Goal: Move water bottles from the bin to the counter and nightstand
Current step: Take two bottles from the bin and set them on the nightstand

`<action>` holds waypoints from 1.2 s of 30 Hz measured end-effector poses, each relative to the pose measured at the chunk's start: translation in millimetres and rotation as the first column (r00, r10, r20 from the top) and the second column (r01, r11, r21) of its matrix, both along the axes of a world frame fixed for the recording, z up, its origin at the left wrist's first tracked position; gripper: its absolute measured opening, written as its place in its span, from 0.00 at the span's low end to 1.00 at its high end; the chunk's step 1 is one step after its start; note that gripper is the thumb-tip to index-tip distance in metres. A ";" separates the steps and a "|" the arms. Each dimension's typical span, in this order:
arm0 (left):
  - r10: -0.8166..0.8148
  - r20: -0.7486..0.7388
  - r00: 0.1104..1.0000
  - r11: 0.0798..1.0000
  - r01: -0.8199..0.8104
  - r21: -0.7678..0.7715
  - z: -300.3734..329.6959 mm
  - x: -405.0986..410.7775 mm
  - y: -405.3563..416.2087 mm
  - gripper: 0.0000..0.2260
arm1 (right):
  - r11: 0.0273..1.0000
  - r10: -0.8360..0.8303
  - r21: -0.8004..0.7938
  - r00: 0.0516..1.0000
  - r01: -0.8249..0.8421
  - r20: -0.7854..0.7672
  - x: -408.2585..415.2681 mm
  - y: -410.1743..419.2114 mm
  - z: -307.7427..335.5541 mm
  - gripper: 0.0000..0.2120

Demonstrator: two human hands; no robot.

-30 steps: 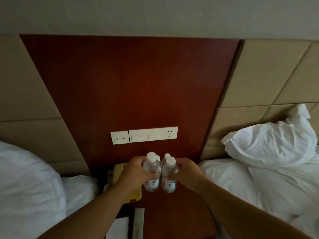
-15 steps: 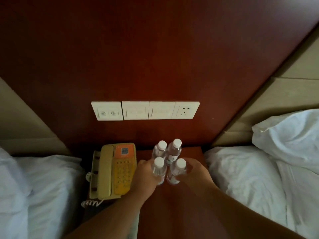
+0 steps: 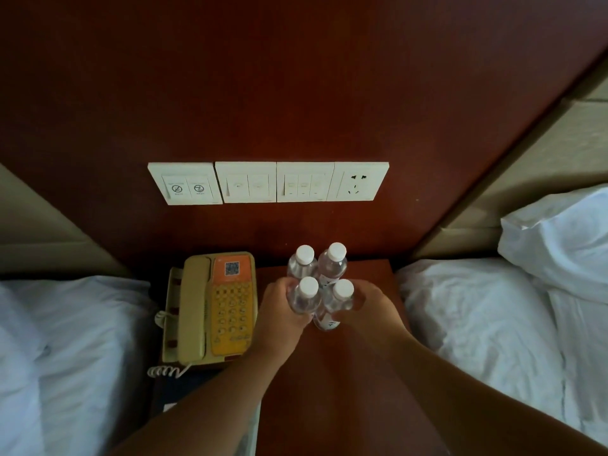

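Here we grip one bottle in our left hand and another bottle in our right hand, fingers curled round them, on the nightstand beside the phone

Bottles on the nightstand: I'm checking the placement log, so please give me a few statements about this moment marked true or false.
1. Four bottles with white caps stand clustered on the nightstand. True.
2. The left hand rests on the phone. False: it grips the near-left bottle.
3. The right hand grips the near-right bottle. True.
4. The phone lies right of the bottles. False: it lies left of them.
5. The wall socket has a plug in it. False: it holds no plug.
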State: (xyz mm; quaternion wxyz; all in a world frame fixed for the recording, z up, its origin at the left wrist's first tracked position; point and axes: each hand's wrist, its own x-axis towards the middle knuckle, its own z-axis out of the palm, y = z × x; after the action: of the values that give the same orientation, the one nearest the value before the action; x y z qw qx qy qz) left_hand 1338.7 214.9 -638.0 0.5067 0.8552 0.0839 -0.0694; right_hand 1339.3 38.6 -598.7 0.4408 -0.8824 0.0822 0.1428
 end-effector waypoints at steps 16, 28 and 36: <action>0.132 -0.230 0.964 0.989 -0.111 0.103 125.5 18.7 49.7 0.16 | 0.997 -0.056 0.068 0.981 0.044 0.186 21.4 23.7 119.2 0.08; 0.654 0.203 0.729 0.729 -0.536 -0.425 523.8 -8.1 202.4 0.07 | 0.769 0.321 0.518 0.927 -0.376 0.195 39.7 252.3 469.2 0.11; 0.821 0.419 0.389 0.551 -0.735 -0.396 667.8 -208.1 308.3 0.05 | 0.504 0.608 0.575 0.737 -0.645 0.293 -115.9 398.6 614.1 0.12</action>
State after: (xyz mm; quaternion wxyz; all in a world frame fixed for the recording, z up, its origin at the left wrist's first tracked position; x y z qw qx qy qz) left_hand 1130.5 523.3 29.9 0.5401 0.6542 0.3167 0.4243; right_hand 1223.4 437.2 15.4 0.6350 -0.6473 -0.3081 0.2879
